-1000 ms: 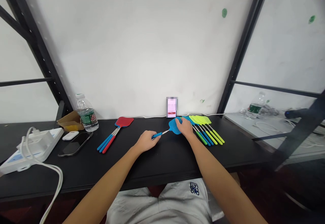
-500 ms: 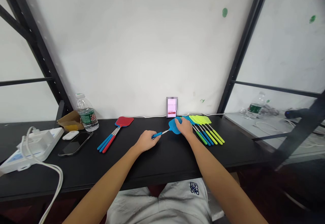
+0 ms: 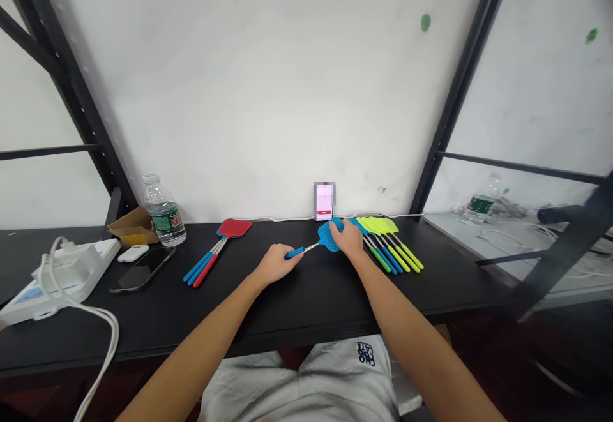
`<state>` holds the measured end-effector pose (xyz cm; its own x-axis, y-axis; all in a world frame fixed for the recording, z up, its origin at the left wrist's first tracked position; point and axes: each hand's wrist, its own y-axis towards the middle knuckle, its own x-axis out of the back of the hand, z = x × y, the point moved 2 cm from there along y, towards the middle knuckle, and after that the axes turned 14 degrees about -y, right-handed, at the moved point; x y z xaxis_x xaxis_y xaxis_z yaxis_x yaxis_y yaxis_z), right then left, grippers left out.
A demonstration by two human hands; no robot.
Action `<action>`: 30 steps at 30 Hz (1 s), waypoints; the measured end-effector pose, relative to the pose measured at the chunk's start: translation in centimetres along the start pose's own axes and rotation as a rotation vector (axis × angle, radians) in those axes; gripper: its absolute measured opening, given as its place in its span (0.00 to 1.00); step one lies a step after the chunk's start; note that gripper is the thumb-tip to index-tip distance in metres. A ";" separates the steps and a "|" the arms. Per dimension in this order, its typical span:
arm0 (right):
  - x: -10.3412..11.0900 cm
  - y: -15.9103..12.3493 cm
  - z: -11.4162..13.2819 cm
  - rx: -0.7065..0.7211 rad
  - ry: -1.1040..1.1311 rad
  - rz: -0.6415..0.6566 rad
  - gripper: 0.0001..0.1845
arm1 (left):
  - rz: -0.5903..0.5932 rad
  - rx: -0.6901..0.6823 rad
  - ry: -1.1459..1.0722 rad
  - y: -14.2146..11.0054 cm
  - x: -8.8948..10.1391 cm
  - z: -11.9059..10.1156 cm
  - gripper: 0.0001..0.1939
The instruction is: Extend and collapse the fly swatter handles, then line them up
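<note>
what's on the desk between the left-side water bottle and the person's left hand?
Head view: a bunch of fly swatters, red head on top, lies between the bottle and the left hand.

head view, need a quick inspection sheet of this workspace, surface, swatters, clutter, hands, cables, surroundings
surface: black table; spills: nothing seen
job's things: blue swatter in both hands; swatter pile at left, red head uppermost; fanned swatters at right, with green, blue and yellow handles
clutter: bottle, cardboard box, white case, dark phone, power strip, all at left; lit phone upright at the back
hands: left hand grips the handle; right hand grips the head
cables: white cables run past the front edge; thin cable along the wall
surroundings: white wall with green marks; black metal frame
</note>
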<state>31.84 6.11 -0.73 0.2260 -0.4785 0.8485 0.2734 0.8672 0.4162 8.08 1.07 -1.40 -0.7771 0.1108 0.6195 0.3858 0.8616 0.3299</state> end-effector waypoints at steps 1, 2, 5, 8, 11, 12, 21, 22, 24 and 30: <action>0.1 0.0 0.0 -0.002 0.002 -0.002 0.29 | 0.003 0.014 -0.019 0.0 0.0 0.1 0.25; 0.1 0.0 0.1 -0.003 0.004 -0.006 0.29 | 0.006 0.028 -0.039 0.0 0.0 0.1 0.25; 0.3 -0.1 0.2 -0.006 0.012 -0.014 0.29 | 0.011 0.063 -0.085 0.0 0.1 0.1 0.26; 0.4 -0.1 0.2 -0.007 0.020 -0.020 0.29 | 0.016 0.074 -0.104 0.0 0.1 0.0 0.26; 0.4 -0.2 0.2 -0.006 0.025 -0.033 0.29 | 0.024 0.077 -0.115 0.0 0.2 -0.3 0.26; 0.4 -0.2 0.2 -0.004 0.025 -0.039 0.29 | 0.026 0.080 -0.119 0.0 0.2 -0.3 0.26; 0.3 -0.3 0.2 -0.024 0.030 -0.049 0.28 | 0.016 0.058 -0.119 0.0 0.2 -0.4 0.25; 0.2 -0.2 0.2 -0.028 0.053 -0.044 0.27 | 0.011 0.055 -0.108 0.0 0.2 -0.5 0.25; 0.3 0.2 -0.1 -0.054 0.127 -0.064 0.26 | -0.001 0.052 -0.095 0.2 0.0 -0.8 0.25; 0.4 1.1 -0.9 -0.271 0.509 -0.141 0.25 | -0.111 0.044 -0.171 0.9 -0.7 -1.2 0.25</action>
<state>33.06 6.78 -0.24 0.5722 -0.6505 0.4995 0.5470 0.7565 0.3584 9.58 1.18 -0.67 -0.8881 0.0928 0.4501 0.2736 0.8937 0.3556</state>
